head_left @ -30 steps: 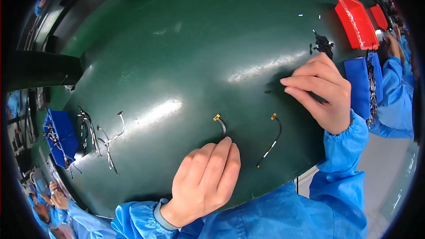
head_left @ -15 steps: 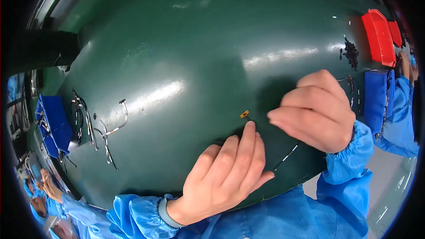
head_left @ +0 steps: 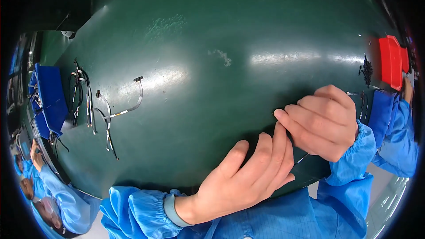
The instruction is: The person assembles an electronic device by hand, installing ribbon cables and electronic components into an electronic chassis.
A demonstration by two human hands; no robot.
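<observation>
Fingertips of my left hand (head_left: 248, 177) and my right hand (head_left: 321, 124) meet low over the green table, right of centre. My left hand is closed, its long fingers reaching forward, around a thin black cable. A short piece of that cable (head_left: 303, 158), with a white band, shows between the two hands; its ends are hidden. My right hand is closed in a pinch with its fingers curled. Whatever lies in that pinch is covered by the fingers.
Left on the table (head_left: 208, 88) lie a branching cable (head_left: 125, 112) and a cable bundle (head_left: 84, 88), beside a blue bin (head_left: 52, 102). At right are small black parts (head_left: 366, 71), a red bin (head_left: 391, 64) and a blue bin (head_left: 381, 111). Co-workers' sleeves (head_left: 71, 194) show at both sides.
My hands have come together, the left moving right and forward to the right fingertips. The gold-coloured cable end that showed at my left fingertip is now hidden. The whole view has shifted.
</observation>
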